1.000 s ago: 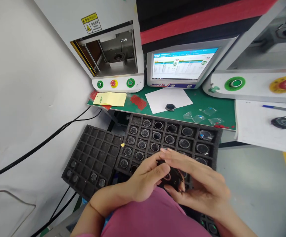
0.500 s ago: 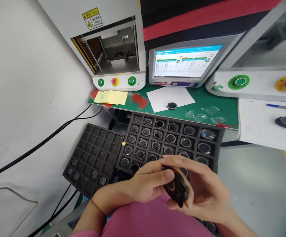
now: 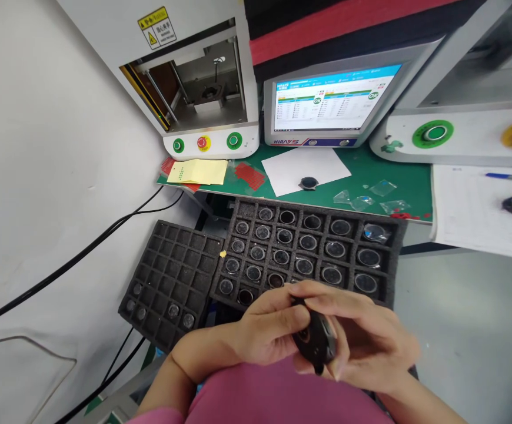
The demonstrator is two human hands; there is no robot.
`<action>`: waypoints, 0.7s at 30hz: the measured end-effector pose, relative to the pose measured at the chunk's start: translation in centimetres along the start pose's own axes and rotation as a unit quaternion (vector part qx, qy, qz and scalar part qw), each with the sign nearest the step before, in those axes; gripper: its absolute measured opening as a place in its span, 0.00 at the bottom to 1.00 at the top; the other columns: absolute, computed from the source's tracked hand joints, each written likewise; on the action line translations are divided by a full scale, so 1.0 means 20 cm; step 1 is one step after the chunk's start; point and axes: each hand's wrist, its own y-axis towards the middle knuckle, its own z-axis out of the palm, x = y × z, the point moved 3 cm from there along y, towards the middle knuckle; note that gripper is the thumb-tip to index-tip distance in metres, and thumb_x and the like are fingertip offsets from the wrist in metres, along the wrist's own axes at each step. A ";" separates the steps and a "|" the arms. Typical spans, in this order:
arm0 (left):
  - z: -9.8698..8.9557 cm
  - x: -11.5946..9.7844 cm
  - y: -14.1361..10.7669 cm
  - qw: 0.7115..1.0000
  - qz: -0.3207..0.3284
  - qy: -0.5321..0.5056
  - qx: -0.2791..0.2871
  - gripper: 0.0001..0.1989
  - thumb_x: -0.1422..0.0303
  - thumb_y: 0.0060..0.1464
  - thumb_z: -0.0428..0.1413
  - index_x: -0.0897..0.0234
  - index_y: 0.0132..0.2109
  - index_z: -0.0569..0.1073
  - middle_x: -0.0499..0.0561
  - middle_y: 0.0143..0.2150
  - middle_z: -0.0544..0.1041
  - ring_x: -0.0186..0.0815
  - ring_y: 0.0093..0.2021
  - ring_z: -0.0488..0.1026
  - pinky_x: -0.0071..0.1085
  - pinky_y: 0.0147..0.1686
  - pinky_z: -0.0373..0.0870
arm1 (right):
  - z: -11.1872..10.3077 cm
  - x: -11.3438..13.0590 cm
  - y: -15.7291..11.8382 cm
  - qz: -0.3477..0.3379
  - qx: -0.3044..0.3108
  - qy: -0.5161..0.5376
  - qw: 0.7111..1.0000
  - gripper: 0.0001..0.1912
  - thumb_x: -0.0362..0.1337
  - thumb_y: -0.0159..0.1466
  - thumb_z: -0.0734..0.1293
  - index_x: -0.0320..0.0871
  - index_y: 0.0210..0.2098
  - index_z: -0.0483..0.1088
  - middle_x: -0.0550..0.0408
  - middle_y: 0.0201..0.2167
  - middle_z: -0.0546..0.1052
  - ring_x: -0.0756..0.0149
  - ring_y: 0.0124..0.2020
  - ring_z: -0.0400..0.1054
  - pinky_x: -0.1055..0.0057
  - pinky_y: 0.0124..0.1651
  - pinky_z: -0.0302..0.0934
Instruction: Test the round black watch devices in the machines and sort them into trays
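Between my two hands is a round black watch case [image 3: 314,343], tilted on edge in front of my body. My left hand [image 3: 273,327] grips its left side, the thumb pressed on the face turned toward me. Fingers of my right hand [image 3: 362,335] curl round the top and right edge of the same case. Beneath and beyond the hands lies a dark foam tray [image 3: 293,232] with round watch parts in its compartments. My hands cover the tray's near part.
A second foam tray [image 3: 172,265] with several small round parts lies to the left. On the green bench [image 3: 278,168] are a white sheet [image 3: 282,171], a watch case [image 3: 309,183] and plastic film scraps [image 3: 362,203]. Behind stand a monitor [image 3: 335,106] and a press machine [image 3: 212,141].
The fingers of my right hand have shifted over the top edge of the watch case, which has turned slightly. The camera view has moved a little.
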 end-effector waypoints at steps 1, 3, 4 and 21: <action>0.00 0.00 0.00 1.000 0.006 0.002 0.004 0.22 0.50 0.59 0.52 0.67 0.30 0.69 0.50 0.24 0.69 0.25 0.16 0.58 0.27 0.18 0.56 | 0.00 0.00 0.00 0.003 -0.004 0.004 1.000 0.26 0.44 0.56 0.76 0.52 0.54 0.73 0.51 0.42 0.82 0.57 0.40 0.79 0.68 0.41 0.76; 0.00 0.00 0.01 1.000 0.009 0.011 0.011 0.22 0.50 0.59 0.52 0.67 0.29 0.69 0.51 0.23 0.68 0.27 0.17 0.59 0.27 0.18 0.55 | 0.00 -0.01 -0.01 0.006 -0.006 0.004 1.000 0.26 0.44 0.56 0.76 0.52 0.53 0.73 0.50 0.43 0.81 0.57 0.40 0.79 0.68 0.40 0.76; -0.01 0.00 0.01 1.000 0.008 0.014 0.011 0.23 0.50 0.58 0.52 0.66 0.29 0.69 0.51 0.23 0.68 0.28 0.18 0.60 0.28 0.18 0.55 | 0.00 -0.01 -0.02 0.007 -0.006 -0.002 1.000 0.26 0.44 0.56 0.76 0.51 0.53 0.73 0.49 0.43 0.81 0.57 0.40 0.79 0.68 0.40 0.76; -0.10 0.04 0.01 0.992 0.032 0.017 -0.123 0.24 0.48 0.55 0.52 0.65 0.26 0.68 0.48 0.19 0.66 0.29 0.19 0.60 0.30 0.26 0.58 | 0.04 -0.10 -0.02 -0.029 0.005 -0.053 0.998 0.23 0.45 0.61 0.72 0.46 0.54 0.71 0.48 0.42 0.80 0.57 0.43 0.77 0.67 0.44 0.74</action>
